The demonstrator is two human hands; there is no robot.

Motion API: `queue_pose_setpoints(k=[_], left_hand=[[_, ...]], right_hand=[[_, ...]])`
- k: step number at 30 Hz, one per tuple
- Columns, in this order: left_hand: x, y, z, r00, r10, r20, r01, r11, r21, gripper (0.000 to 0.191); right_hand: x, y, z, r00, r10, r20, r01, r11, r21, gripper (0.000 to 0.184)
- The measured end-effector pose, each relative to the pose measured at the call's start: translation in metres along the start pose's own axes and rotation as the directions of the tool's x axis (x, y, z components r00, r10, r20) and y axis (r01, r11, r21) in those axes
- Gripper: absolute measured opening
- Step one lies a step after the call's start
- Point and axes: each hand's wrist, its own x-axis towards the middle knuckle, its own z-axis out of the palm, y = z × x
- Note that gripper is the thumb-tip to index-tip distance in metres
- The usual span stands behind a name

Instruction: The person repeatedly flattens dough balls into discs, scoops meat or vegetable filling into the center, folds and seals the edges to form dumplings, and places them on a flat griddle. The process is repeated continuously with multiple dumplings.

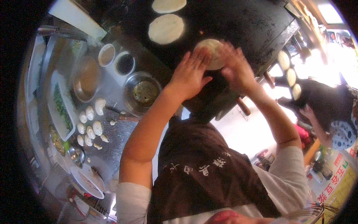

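A pale round of flat dough (214, 62) lies on the black griddle (249, 19). The fingers of my left hand (191, 70) rest over its left part, spread, palm down. At its right edge is my right hand (237, 63), blurred, its fingers apart; whether it touches the dough is hard to tell. Another flat dough round (166, 29) lies further left on the griddle, with one more (169, 5) beyond it at the picture's top edge.
On the left worktop (112, 131) are several small dough pieces (98, 128), a steel bowl with oily liquid (128, 95), a cup of dark liquid (124, 64) and a white tray of chopped greens (70, 123). At right, a person (324, 103) is near three dough rounds (291, 77).
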Motion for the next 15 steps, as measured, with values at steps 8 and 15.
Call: queue_pose_setpoints(k=[8, 15], left_hand=[[-0.051, 0.004, -0.045, 0.824, -0.486, -0.290, 0.105, 0.635, -0.765, 0.053], [-0.251, -0.052, 0.017, 0.068, -0.946, -0.316, 0.687, 0.274, -0.673, 0.062]], right_hand=[[-0.007, -0.012, 0.000, 0.965, -0.005, 0.263, 0.032, 0.995, -0.096, 0.065], [0.023, 0.013, 0.009, 0.947, -0.063, -0.315, 0.016, 0.988, -0.151, 0.056]])
